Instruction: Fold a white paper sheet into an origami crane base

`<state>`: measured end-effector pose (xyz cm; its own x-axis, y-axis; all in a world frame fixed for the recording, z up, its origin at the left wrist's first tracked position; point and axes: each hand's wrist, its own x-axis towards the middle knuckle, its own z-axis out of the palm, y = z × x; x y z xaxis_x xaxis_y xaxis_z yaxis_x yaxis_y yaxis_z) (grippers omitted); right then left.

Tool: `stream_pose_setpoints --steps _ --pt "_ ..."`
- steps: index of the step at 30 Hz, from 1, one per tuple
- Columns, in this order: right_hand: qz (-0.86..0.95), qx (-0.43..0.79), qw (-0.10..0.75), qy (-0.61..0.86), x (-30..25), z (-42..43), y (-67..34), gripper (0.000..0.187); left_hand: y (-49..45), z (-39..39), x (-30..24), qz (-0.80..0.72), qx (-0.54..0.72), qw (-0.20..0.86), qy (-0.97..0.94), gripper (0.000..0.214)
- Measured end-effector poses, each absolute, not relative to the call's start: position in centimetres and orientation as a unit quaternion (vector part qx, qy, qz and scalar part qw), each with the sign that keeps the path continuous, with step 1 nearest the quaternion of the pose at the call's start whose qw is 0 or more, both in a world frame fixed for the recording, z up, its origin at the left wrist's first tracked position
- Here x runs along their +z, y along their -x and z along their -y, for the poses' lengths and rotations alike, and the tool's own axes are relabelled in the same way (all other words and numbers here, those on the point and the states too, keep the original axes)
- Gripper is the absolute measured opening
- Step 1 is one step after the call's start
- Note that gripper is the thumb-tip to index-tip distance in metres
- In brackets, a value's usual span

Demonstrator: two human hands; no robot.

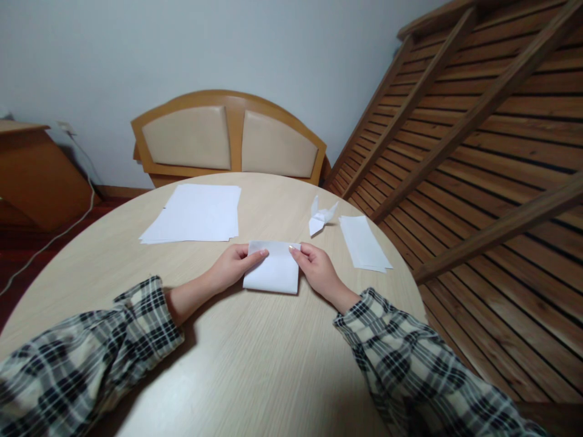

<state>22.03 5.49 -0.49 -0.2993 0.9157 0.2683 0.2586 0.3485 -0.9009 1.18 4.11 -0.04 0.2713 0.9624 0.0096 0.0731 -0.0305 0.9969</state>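
A folded sheet of white paper (273,270) is held between my two hands over the middle of the round table. My left hand (234,265) pinches its upper left corner, thumb on top and the other fingers partly hidden. At the upper right corner my right hand (319,270) grips the same paper, its thumb also on the face. The lower edge of the paper looks like a rounded fold. Beyond my right hand stands a white folded-paper figure (321,216) with two upright points.
A stack of white sheets (198,212) lies at the back left of the pale round table (255,364). Narrower paper strips (364,243) lie near its right edge. Behind are a padded headboard (232,136) and a wall; a slatted wooden frame (478,152) leans at the right.
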Motion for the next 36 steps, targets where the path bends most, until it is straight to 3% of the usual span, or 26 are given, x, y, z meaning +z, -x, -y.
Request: stream_pose_setpoints --steps 31,36 --pt "0.714 0.372 0.445 0.391 -0.43 -5.55 -22.14 0.043 -1.00 -4.21 -0.48 -0.453 0.416 0.522 -0.591 0.039" --pt "0.678 0.433 0.457 0.379 -0.79 -5.69 -22.14 0.030 -1.00 -4.60 -0.69 -0.457 0.466 0.542 -0.529 0.036"
